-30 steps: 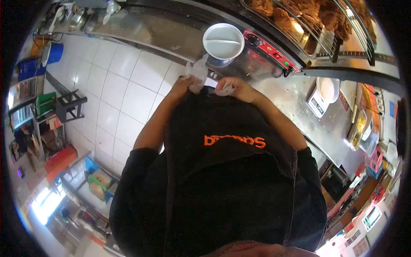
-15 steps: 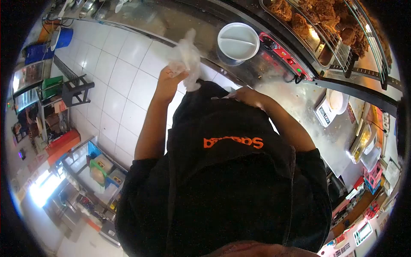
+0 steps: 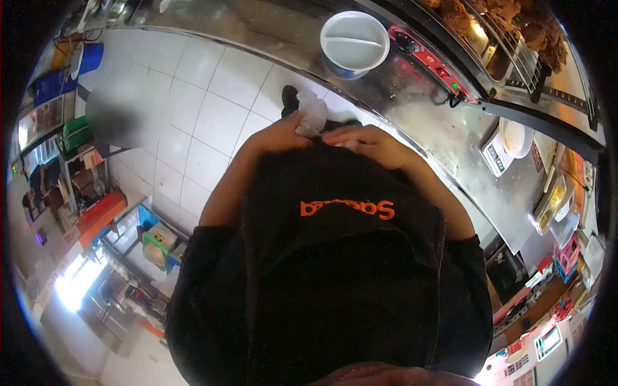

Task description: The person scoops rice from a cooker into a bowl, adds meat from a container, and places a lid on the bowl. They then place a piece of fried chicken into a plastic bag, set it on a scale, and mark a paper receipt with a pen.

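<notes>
In front of the black apron [image 3: 347,264] with orange lettering, my two hands are close together at waist height. My left hand [image 3: 281,136] is closed on a crumpled piece of thin, translucent white plastic [image 3: 311,113], which bunches up above the fingers. It looks like a disposable glove, though its shape is folded in. Just to the right, my right hand [image 3: 373,143] has its fingers bent and pointing at the left hand. A small whitish bit shows under those fingers; what it is I cannot make out.
A metal counter [image 3: 428,138] runs diagonally ahead and right. On it stand a white round tub [image 3: 355,42] with a divider across its top, a warmer's red control panel [image 3: 431,61] beneath fried chicken [image 3: 460,19], and a weighing scale [image 3: 499,151]. White floor tiles [image 3: 203,106] lie left.
My left hand has come right and down toward my right hand, and the plastic that hung loose above it is now bunched smaller. The view has shifted slightly.
</notes>
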Demonstrator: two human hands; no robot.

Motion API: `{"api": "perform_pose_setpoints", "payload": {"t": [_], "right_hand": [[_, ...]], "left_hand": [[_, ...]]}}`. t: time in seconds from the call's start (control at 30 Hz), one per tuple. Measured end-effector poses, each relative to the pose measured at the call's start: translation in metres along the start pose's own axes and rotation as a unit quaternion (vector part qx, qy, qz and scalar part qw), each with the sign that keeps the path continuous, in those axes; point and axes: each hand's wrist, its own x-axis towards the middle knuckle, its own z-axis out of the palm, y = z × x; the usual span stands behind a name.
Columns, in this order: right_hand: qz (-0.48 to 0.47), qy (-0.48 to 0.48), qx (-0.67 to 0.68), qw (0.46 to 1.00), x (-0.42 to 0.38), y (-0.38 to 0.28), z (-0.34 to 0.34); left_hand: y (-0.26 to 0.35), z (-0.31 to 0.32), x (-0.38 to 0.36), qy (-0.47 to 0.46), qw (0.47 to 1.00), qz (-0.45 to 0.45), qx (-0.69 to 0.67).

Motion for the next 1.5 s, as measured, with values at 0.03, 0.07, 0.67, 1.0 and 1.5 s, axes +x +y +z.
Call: {"api": "perform_pose_setpoints", "payload": {"t": [0.03, 0.07, 0.67, 1.0, 1.5], "right_hand": [[0.000, -0.008, -0.006, 1.000, 0.009, 0.009, 0.005], [-0.001, -0.016, -0.013, 1.000, 0.017, 0.008, 0.010], [0.033, 0.014, -0.294, 0.955, -0.011, -0.089, -0.009], [-0.111, 0.207, -0.021, 0.972, -0.037, -0.207, -0.017], [-0.196, 0.503, -0.093, 0.836, -0.054, -0.224, 0.004]], "left_hand": [[0.007, -0.001, 0.004, -0.009, 0.999, -0.033, -0.012], [0.008, -0.002, 0.012, -0.020, 0.997, -0.044, 0.064], [0.109, -0.067, -0.054, 0.213, 0.873, 0.298, -0.322], [0.209, -0.080, -0.071, 0.000, 0.878, 0.477, 0.035], [0.290, -0.076, -0.076, 0.415, 0.653, 0.528, 0.350]]}}
